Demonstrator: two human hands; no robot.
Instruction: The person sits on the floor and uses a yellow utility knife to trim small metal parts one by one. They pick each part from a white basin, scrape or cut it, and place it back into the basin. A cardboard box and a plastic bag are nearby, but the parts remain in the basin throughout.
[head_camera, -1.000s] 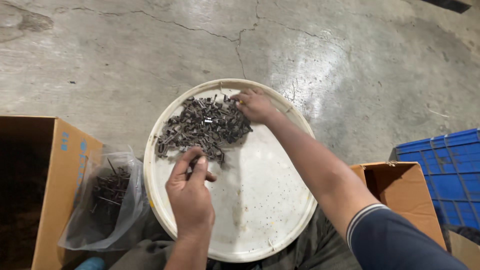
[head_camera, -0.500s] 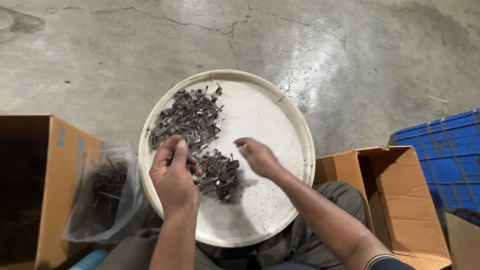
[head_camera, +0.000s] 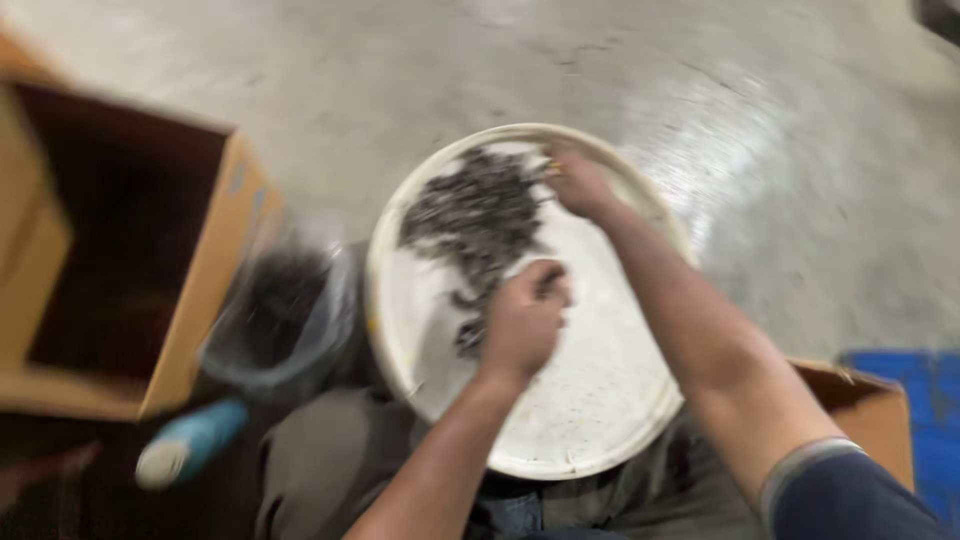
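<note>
Left hand (head_camera: 522, 325): grip curled loosely, fingers bent in over the near end of a pile of small dark metal pieces (head_camera: 478, 215), knuckles up; whether anything sits pinched inside, cannot tell through the blur. Right hand (head_camera: 578, 182): reaching across to the far rim, fingertips pressed together at the upper right edge of the pile; what lies between them, too smeared to make out. Pile spread over the upper left part of a round white tray (head_camera: 590, 410), a thin trail of pieces running down toward the left hand. Tray resting on the lap, over grey-green trousers (head_camera: 320, 460), tilted slightly toward the body. Just left of the tray, a clear plastic bag (head_camera: 285, 315) holding more dark pieces. Beyond the bag, an open brown cardboard box (head_camera: 200, 280), dark inside. Near the left knee, a pale blue bottle (head_camera: 190, 442) lying on its side. At the right edge, a second cardboard box (head_camera: 865, 410) and a blue crate (head_camera: 930, 420) beside it. Bare grey concrete floor (head_camera: 780, 150) under all of it
</note>
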